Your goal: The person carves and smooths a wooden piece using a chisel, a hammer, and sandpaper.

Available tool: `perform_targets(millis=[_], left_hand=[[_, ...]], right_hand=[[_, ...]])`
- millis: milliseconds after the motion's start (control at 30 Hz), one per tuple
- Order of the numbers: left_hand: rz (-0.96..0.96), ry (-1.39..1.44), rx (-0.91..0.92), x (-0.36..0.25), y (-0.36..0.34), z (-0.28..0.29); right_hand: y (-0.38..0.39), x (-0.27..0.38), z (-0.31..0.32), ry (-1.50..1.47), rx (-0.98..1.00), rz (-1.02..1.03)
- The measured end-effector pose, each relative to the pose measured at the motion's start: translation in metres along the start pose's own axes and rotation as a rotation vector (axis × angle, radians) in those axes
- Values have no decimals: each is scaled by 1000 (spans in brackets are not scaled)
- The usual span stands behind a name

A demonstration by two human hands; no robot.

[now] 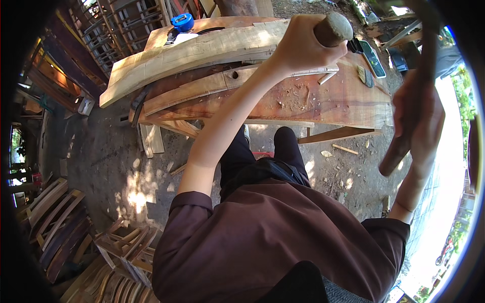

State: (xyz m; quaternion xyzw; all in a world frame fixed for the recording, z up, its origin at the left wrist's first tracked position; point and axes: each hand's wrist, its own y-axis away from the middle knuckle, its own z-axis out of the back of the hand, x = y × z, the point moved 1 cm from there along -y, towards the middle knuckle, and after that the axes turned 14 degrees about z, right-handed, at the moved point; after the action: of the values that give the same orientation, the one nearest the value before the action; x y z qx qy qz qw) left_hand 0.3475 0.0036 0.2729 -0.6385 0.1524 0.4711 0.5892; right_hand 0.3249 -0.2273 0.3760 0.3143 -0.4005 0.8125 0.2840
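In front of me my left hand (305, 43) is wrapped round a chisel (336, 29) with a thick, pale wooden handle, whose blunt round end faces up. The blade is hidden behind the hand. Under that forearm lies a curved wooden piece (194, 91) with a dark hole in it. Raised at the right, my right hand (422, 118) grips a long dark wooden handle (396, 154). Its upper part runs blurred to the top edge, so the head cannot be made out. The two hands are well apart.
Wood chips lie on the reddish wooden bench (348, 108). A thick curved plank (151, 70) and a blue tool (182, 22) are at its far left. A brush (365, 77) and a phone (373, 59) lie right. Stacked wooden parts (55, 222) stand lower left.
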Motion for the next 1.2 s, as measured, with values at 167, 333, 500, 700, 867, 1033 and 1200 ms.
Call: perform_targets(millis=[167,333,500,700,867,1033,1200], left_hand=[[-5,-10,-12,7,5,4],[-60,12,-15,4,1,-6],[-52,2,-59,10,13,9],[-156,96,-77,-17,25,7],[115,209,-66,-6,63,36],[81,198,-86,-8,81,40],[-33,507,-17,-3,94,46]], right_hand=[[3,19,-9,110,49,-82],[0,23,19,-58,-39,-36],[1,10,-26,-3,274,27],[8,6,-11,-86,167,4],[4,-53,-25,-71,217,-26],[32,-104,-47,-135,327,-195],[53,-109,-34,-136,290,-224]])
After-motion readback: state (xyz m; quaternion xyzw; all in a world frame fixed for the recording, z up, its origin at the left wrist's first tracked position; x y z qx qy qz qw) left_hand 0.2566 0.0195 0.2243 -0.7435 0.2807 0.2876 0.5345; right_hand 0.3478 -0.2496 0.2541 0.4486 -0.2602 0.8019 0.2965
